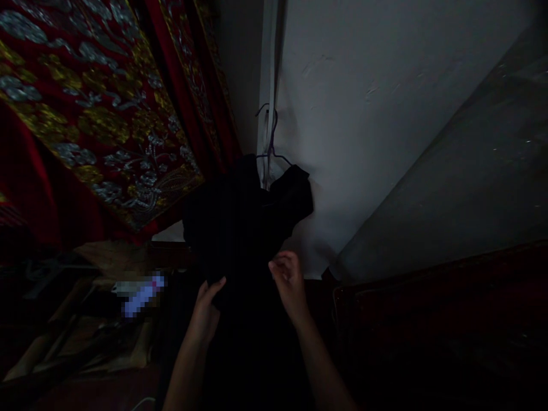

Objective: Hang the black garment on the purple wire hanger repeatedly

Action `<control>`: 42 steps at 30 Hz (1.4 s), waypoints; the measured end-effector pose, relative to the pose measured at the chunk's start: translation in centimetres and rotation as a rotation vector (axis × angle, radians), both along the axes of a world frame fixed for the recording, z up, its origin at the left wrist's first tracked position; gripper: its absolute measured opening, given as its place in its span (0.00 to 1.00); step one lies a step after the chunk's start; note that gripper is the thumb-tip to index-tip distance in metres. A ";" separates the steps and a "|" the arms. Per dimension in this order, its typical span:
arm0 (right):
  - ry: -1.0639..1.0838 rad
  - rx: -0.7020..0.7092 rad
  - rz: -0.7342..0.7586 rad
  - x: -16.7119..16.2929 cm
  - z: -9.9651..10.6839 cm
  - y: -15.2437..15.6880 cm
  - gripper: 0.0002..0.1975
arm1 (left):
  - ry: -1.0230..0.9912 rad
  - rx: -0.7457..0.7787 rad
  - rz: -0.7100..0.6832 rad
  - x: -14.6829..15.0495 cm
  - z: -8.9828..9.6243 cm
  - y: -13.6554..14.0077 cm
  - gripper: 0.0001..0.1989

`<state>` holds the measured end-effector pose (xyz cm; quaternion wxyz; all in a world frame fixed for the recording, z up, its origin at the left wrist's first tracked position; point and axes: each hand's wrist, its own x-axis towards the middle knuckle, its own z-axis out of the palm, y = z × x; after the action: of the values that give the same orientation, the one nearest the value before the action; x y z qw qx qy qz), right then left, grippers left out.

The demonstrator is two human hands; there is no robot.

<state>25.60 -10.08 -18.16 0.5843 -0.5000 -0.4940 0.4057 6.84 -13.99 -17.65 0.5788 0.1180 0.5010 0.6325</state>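
Note:
A black garment [240, 222] hangs on a thin wire hanger [270, 142] hooked on the wall corner. My left hand [206, 311] grips the garment's left lower side, fingers curled into the cloth. My right hand [290, 282] pinches the cloth on its right side, fingers bent. The lower part of the garment is lost in the dark between my forearms.
Red hangings with gold and silver embroidery [98, 108] fill the upper left. A white wall [385, 114] stands behind. A dark wooden piece of furniture [428, 319] is at the right. Cluttered wooden things [77, 337] lie low at the left.

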 end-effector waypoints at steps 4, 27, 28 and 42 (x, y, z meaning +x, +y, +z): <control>-0.034 -0.115 0.216 -0.7 0.0 0.8 0.19 | 0.001 -0.046 -0.086 1.1 -0.1 -0.7 0.23; -0.051 -0.137 0.228 -1.1 0.6 0.4 0.13 | 0.017 -0.058 -0.184 -0.6 -0.5 -1.0 0.21; -0.069 -0.148 0.239 -0.7 0.9 0.0 0.13 | 0.050 -0.039 -0.160 -0.8 -0.4 -0.8 0.22; 0.022 -0.173 0.429 -0.8 6.2 -3.7 0.09 | 0.636 0.429 -0.173 5.5 2.8 -1.3 0.15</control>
<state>24.82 -13.73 -11.99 0.4449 -0.4273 -0.5460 0.5668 12.36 -15.25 -14.81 0.4082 0.4683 0.4998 0.6036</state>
